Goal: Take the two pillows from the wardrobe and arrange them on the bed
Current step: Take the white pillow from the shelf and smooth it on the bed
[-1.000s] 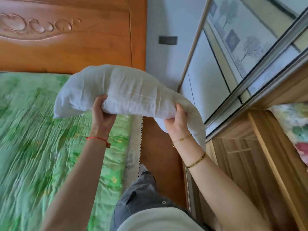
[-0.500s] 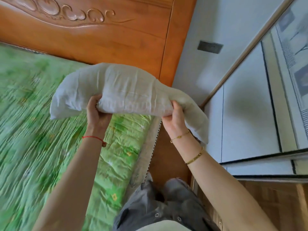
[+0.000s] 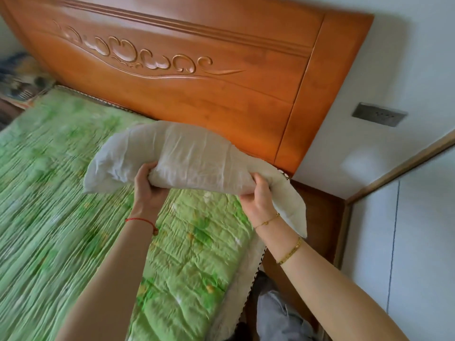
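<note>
Mid-frame, the left hand (image 3: pixel 147 183) and right hand (image 3: pixel 258 196) are each gripping, fingers curled, a white pillow (image 3: pixel 192 158) above the green-covered bed (image 3: pixel 73 217), near the headboard (image 3: pixel 197 77).

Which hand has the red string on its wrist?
The left hand, gripping the pillow. Its wrist wears the red string; the right hand has two gold bracelets on its wrist instead.
</note>
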The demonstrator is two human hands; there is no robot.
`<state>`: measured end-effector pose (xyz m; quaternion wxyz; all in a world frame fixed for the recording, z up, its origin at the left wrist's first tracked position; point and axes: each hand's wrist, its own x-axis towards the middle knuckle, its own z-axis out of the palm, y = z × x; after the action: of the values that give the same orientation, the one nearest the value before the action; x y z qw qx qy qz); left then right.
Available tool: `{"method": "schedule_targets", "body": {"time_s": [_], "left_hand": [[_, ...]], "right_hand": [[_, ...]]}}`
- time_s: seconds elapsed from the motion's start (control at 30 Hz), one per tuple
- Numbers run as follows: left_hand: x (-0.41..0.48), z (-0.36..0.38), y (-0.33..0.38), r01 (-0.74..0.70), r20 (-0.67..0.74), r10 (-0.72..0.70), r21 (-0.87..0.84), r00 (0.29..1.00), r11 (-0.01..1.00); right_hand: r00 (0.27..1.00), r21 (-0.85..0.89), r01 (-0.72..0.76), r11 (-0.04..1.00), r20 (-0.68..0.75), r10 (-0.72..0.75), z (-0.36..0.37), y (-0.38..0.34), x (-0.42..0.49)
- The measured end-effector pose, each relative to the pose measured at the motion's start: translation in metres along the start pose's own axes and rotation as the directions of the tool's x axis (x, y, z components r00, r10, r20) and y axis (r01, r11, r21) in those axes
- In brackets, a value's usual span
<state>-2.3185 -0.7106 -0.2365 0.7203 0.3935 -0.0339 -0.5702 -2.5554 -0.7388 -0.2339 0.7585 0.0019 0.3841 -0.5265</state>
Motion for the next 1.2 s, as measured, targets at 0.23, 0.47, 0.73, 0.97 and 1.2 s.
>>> {"method": "schedule_targets", "body": {"time_s": [0.23, 0.47, 0.73, 0.97, 1.2], "left_hand": [[0.106, 0.025, -0.005, -0.007, -0.110, 0.003, -0.036, 0.994, 0.999], [0.196, 0.005, 0.000, 0.036, -0.232, -0.032, 0.014, 0.972, 0.999], [0.258, -0.093, -0.007, 0.190, -0.394, -0.121, 0.141, 0.911, 0.972], [0.256, -0.178, -0.005, 0.281, -0.527, -0.121, 0.236, 0.841, 0.930], [0.229, -0.249, -0.015, 0.501, -0.705, -0.028, 0.475, 0.709, 0.724]], "right_hand": [[0.998, 0.028, -0.032, 0.999, -0.044, 0.034, 0.045, -0.014, 0.105], [0.994, 0.025, 0.043, 0.999, -0.106, -0.040, 0.069, 0.017, 0.179], [0.944, -0.035, -0.183, 0.982, -0.287, 0.166, 0.015, 0.110, 0.213], [0.795, -0.133, -0.506, 0.852, -0.455, 0.401, -0.024, 0.180, 0.219], [0.610, -0.180, -0.771, 0.610, -0.482, 0.629, -0.069, 0.224, 0.203]]}}
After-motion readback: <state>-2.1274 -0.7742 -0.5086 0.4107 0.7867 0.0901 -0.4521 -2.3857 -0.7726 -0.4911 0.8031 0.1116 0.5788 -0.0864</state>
